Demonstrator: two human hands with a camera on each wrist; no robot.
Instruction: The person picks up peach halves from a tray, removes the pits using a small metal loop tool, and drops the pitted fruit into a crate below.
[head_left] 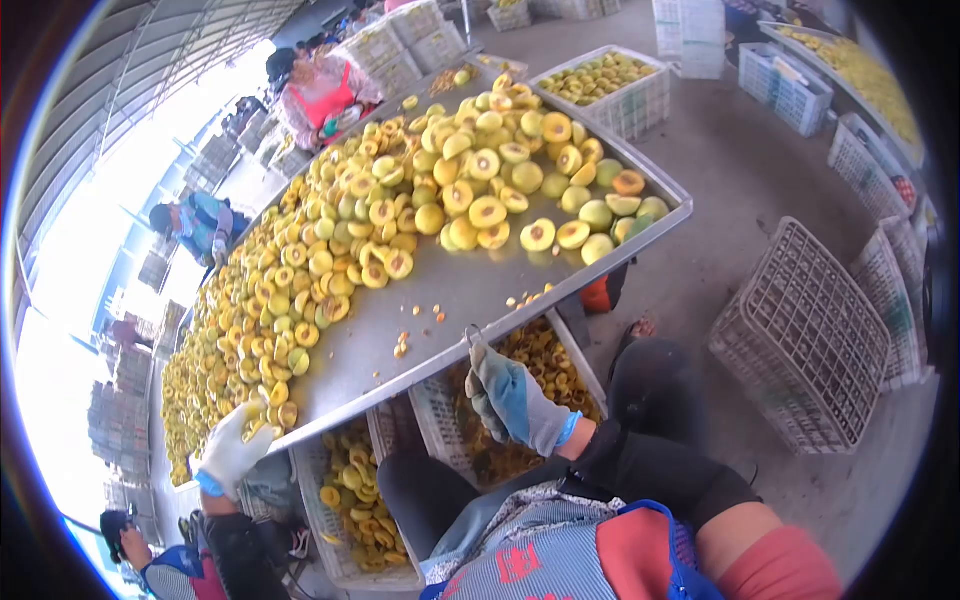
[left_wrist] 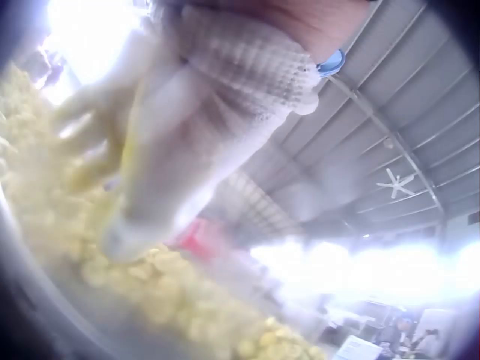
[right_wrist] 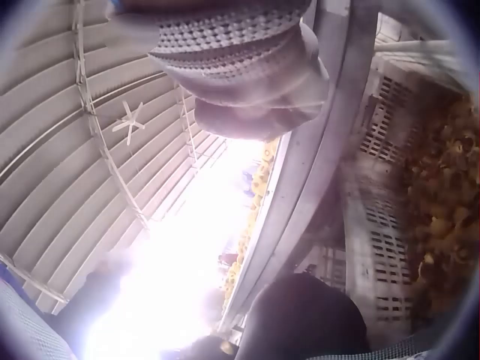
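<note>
Halved yellow-green fruits [head_left: 440,180] with brown centres cover much of a metal table [head_left: 440,290]. My left hand [head_left: 235,450], in a white glove, is over the fruit at the table's near left edge. In the left wrist view the same hand [left_wrist: 172,142] is blurred, its fingers extended above the fruit [left_wrist: 150,292]; contact cannot be told. My right hand [head_left: 515,395], in a grey-blue glove, has its fingers curled round a small hooked metal tool [head_left: 473,331] at the near rim. The right wrist view shows the glove [right_wrist: 251,90], but the tool is hidden.
Below the table edge stand crates of fruit pieces [head_left: 365,500] and darker scraps [right_wrist: 442,217]. An upturned crate [head_left: 815,330] is on the floor at the right. A fruit-filled crate [head_left: 600,80] adjoins the far edge. Someone in a red apron [head_left: 325,100] works across the table.
</note>
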